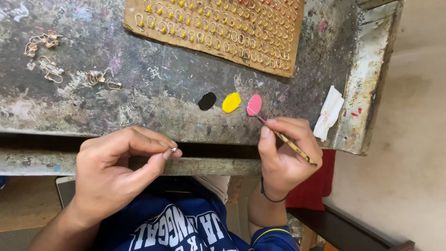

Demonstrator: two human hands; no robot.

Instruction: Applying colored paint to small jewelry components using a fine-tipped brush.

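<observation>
Blue jersey sleeves and lap, soft knit with white lettering, lie closest, below both hands.

Left hand: fingers curled narrow, thumb and forefinger pinched on a tiny metal earring piece, held at the fingertips so its small face is exposed and steady; raised off the table.

Right hand: closed in a pen grip round a thin paintbrush, mottled yellow-dark handle, held low near the tip for fine control. A dark cord band sits on that wrist. The brush tip touches the pink paint blob just beyond the right hand's fingers.

Left of the pink, in a row: yellow paint blob, then black paint blob; all wet-looking, glossy ovals laid straight on the surface within brush reach.

Table: worn, grey, scratched and paint-stained, with a battered metal edge.

Right of the right hand: crumpled white rag, spotted, at the table's edge.

Beyond the left hand: loose wire earring hooks, gold-toned, in small scattered clusters.

Farthest, beyond both hands: brown cardboard sheet with many hooks stuck in rows, several with yellow-painted heads, standing apart from one another.
</observation>
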